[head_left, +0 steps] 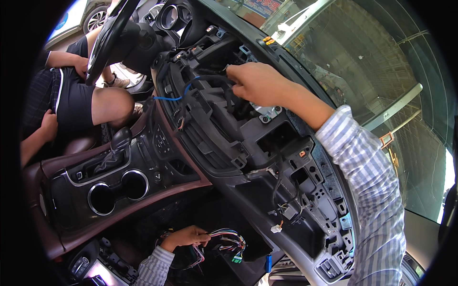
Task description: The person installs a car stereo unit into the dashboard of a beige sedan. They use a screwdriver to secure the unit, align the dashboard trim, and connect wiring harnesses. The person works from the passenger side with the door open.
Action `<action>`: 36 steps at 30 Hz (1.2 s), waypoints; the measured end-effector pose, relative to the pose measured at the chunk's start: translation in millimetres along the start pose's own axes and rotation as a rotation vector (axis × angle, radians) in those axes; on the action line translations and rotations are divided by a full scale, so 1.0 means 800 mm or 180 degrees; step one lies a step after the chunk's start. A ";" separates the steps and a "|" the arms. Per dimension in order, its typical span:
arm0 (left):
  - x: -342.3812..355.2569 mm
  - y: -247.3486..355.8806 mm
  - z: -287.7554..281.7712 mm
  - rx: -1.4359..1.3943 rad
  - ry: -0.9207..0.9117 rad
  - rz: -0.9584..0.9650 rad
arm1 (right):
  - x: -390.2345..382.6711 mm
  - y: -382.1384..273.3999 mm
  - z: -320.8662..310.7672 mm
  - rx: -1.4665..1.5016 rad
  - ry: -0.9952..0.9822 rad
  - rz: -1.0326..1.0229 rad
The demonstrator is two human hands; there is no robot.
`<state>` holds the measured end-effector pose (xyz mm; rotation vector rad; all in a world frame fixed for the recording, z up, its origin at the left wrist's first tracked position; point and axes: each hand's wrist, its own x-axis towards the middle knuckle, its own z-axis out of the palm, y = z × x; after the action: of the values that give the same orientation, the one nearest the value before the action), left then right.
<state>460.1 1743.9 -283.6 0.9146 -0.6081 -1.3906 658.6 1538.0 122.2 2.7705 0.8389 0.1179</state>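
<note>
My left hand (pixel 186 237) is closed in a pinch on a wiring harness (pixel 228 232) low in the footwell. Its thin multicoloured wires loop to the right of the fingers and end in a green connector (pixel 236 259). My right hand (pixel 255 83) reaches over the opened dashboard (pixel 210 119), its fingers curled round a black cable (pixel 213 80) at the central opening; the fingertips are partly hidden. A blue wire (pixel 167 98) runs left from near that cable across the vent panel. Just below the right hand sits a metal bracket (pixel 268 112).
At left, another person (pixel 71 100) sits behind the steering wheel (pixel 107 40). The centre console holds a gear lever (pixel 120 141) and two cup holders (pixel 133 185). A loose white connector (pixel 276 228) hangs by the dashboard's right part. The windshield (pixel 362 62) borders the right side.
</note>
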 end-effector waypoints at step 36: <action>0.001 -0.029 -0.036 -0.0024 0.0224 -0.0098 | -0.041 0.009 -0.007 0.0617 0.0528 0.0041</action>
<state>470.8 1749.9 -318.9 0.9663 -0.5371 -1.3816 634.3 1515.5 129.1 2.9803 0.9174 0.2868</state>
